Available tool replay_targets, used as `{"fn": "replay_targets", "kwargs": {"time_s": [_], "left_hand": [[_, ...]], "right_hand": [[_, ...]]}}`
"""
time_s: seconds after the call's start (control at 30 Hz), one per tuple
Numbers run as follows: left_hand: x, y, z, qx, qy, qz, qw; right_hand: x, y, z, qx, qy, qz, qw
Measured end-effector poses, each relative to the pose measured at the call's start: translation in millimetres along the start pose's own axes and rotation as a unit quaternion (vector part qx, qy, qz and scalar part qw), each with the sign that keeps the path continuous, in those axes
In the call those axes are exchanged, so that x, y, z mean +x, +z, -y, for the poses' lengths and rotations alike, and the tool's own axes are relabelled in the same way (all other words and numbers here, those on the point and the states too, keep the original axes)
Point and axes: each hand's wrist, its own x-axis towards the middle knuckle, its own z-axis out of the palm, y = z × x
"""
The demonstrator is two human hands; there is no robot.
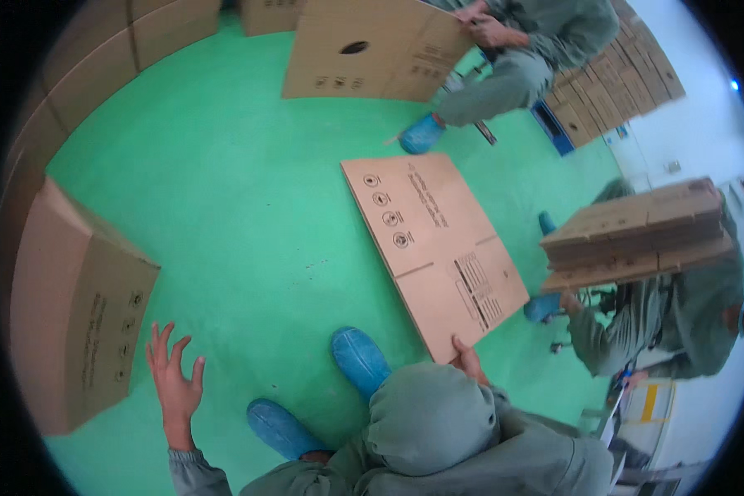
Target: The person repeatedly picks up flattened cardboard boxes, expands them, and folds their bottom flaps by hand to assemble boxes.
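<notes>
A flattened brown cardboard box with dark printing stands out ahead of me, slanting over the green floor. My right hand is closed on its near corner, the thumb lying on the printed face and the other fingers hidden behind the cardboard. My left hand is raised with fingers spread and holds nothing. Nearest to it, at the left, is a set-up brown carton, which it appears not to touch.
Brown cartons line the far left. Ahead, a co-worker holds a large cardboard box. Another person sits at right by a stack of flattened boxes. More flat cardboard is piled behind. My blue-covered shoes are below.
</notes>
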Motion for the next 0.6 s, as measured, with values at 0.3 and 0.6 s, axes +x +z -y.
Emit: {"fn": "replay_targets", "kwargs": {"time_s": [0.3,0.6], "left_hand": [[86.1,-4.8,-78.9,-0.083,0.121,0.02,0.989],[162.2,-155.1,-131.0,-0.071,0.276,-0.338,0.897]], "right_hand": [[-79.4,-53.8,40.4,-0.382,-0.168,0.011,0.909],[-77.9,86.5,154.9,-0.453,-0.293,0.153,0.828]]}}
